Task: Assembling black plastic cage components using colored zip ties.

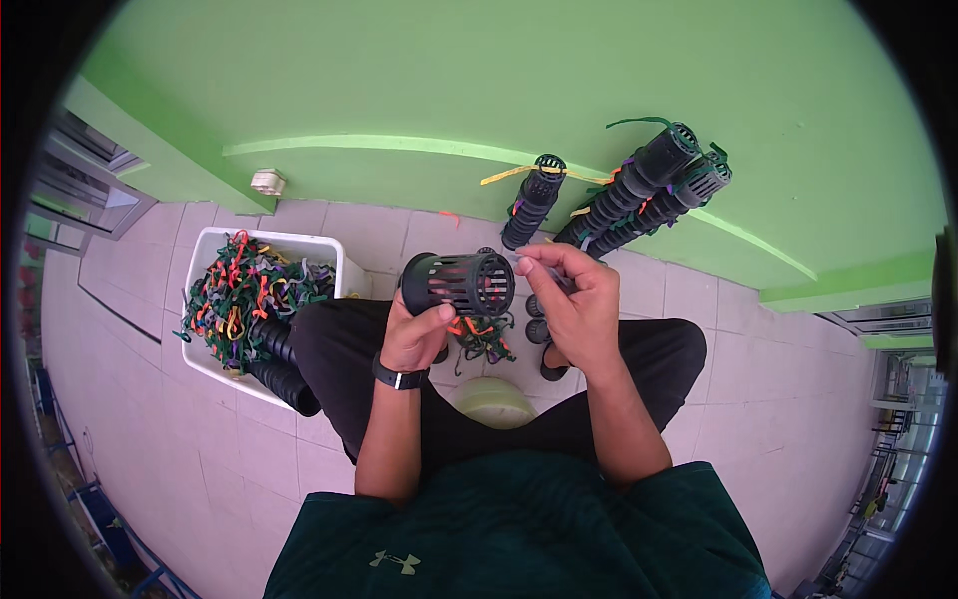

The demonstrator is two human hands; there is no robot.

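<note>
My left hand (416,332) grips a black slotted net cup (461,283) on its side, its open mouth turned to the right. My right hand (576,302) is pinched at the cup's rim, fingertips closed on something thin that I cannot make out. Several coloured strips (481,333) hang below the cup, between my knees. A black watch sits on my left wrist.
A white tub (214,243) at my left holds a tangle of coloured strips (244,293) and black cups. Long stacks of black cups (639,192) lean against the green wall ahead. Small cups (536,317) lie on the tiled floor. A pale green stool (496,402) sits under me.
</note>
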